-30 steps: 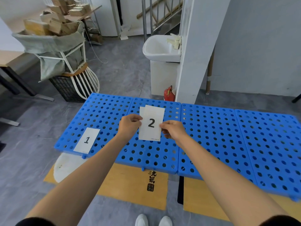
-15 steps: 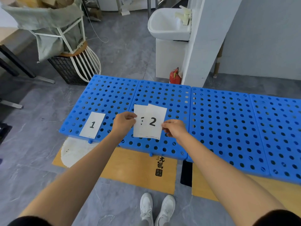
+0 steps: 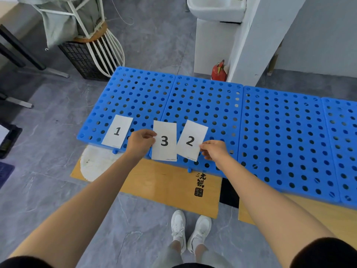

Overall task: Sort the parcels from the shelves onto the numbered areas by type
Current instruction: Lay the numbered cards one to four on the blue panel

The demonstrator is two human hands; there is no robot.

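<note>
Both hands are out over the front edge of the blue pallet (image 3: pixel 280 132), each with 1 numbered card. The left hand (image 3: pixel 142 144) pinches card 3 (image 3: pixel 164 141) at its left edge, thumb on top and the other fingers curled underneath. Card 3 is pretty much upright and sits over the seam between the 1st and 2nd panels. The right hand (image 3: pixel 214 151) pinches card 2 (image 3: pixel 191 141) by its lower right corner, fingertips clamped together on the paper. Card 2 is tilted a bit clockwise, just beside card 3. Can't tell if their edges actually touch.

Card 1 (image 3: pixel 117 131) lies flat on the leftmost panel near the front edge, just left of the left hand, with nobody holding it.

The pallet is 4 perforated panels in a row, sitting on yellowish boards (image 3: pixel 164 182) on a grey floor. White shoes (image 3: pixel 191 231) show at the bottom. Behind the pallet there's a red extinguisher (image 3: pixel 219 71) by a white pillar, a sink (image 3: pixel 216 6) above it, and a black crate (image 3: pixel 85 60) to the far left.
</note>
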